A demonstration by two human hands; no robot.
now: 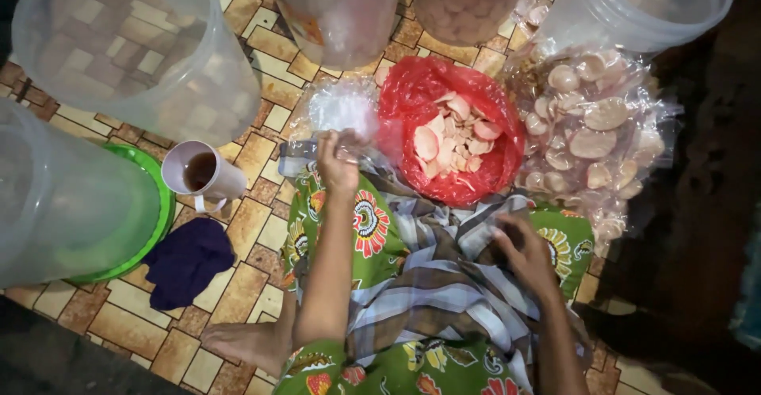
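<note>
Standing at nine o'clock, a white cup [202, 175] of dark liquid is seen beside large translucent tubs [135, 42]. A crinkled clear plastic bag [337, 114] is pinched by the left hand [337, 161]. At twelve, a red bag [448, 129] of pale round crackers lies open. The right hand [523, 252] is curled on checked cloth [436, 276]; what its fingers hold cannot be told.

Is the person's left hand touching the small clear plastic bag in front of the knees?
Touching. In the head view the left hand closes its fingers on the crumpled top of the small clear plastic bag, with no gap between them.
</note>
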